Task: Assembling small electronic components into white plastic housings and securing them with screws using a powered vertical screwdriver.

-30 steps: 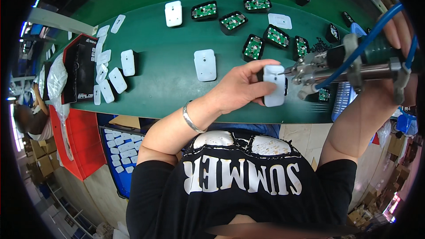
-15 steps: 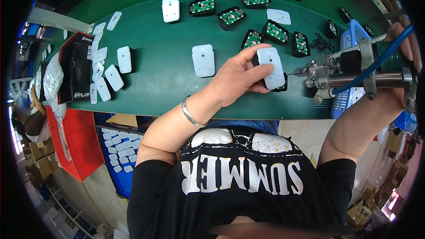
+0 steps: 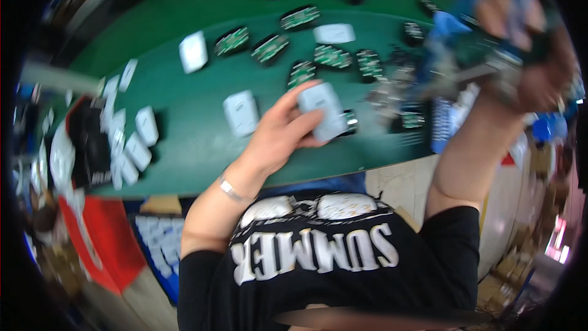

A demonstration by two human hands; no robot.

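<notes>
Whole view has tilted, everything sliding left; right hand (image 3: 520, 27) has risen, blurred, fingers curled round a metal tool (image 3: 505, 64). Green counter (image 3: 202, 153) spans my feed. Red bin (image 3: 113, 251) by its near left edge. Left hand (image 3: 275, 133), before black housings (image 3: 332, 56) with green boards, fingers closed on white-faced case (image 3: 329, 110) above the counter.

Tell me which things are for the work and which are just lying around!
For the work:
left hand, white-topped case it holds
right hand, blurred metal tool it grips
open cases with green boards

Probably just lying about:
black box
clear plastic bag
red container
</notes>
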